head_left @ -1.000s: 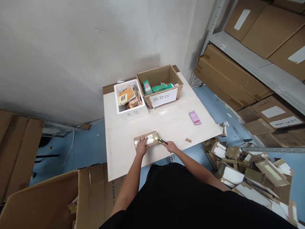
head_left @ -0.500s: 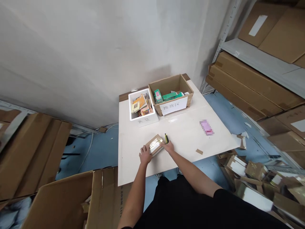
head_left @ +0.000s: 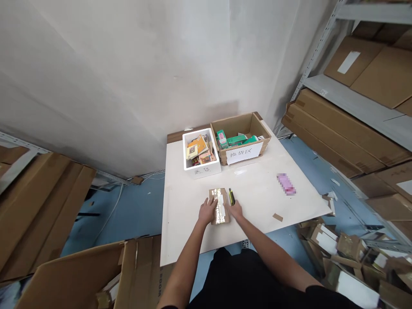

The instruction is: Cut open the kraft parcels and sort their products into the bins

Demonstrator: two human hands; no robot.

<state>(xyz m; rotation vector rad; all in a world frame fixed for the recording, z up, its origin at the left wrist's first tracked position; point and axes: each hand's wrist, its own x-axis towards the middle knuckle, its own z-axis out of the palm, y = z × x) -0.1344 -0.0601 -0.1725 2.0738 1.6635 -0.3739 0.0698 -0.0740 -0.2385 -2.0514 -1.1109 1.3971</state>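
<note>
A small cardboard box (head_left: 220,216) lies on the white table, with shiny tape and a pale label on its top. My left hand (head_left: 207,211) grips its left side, the fingers reaching over the top. Close to the box's right edge, my right hand (head_left: 236,210) is closed around a black-and-yellow utility knife (head_left: 231,197), which points away from me. Whether a blade is out is too small to tell. The thumb of that hand is near the box.
Behind stand a white foam box (head_left: 202,171) of booklets and a labelled carton (head_left: 244,153) with green packages. A blurred pink item (head_left: 286,184) and a cardboard scrap (head_left: 277,217) lie at right. Opened boxes (head_left: 350,244) pile beside the table; a large carton (head_left: 80,274) stands front left.
The cardboard box has turned from slanted to nearly straight, and both hands have shifted with it. My right hand still holds the knife. The camera view has moved slightly.
</note>
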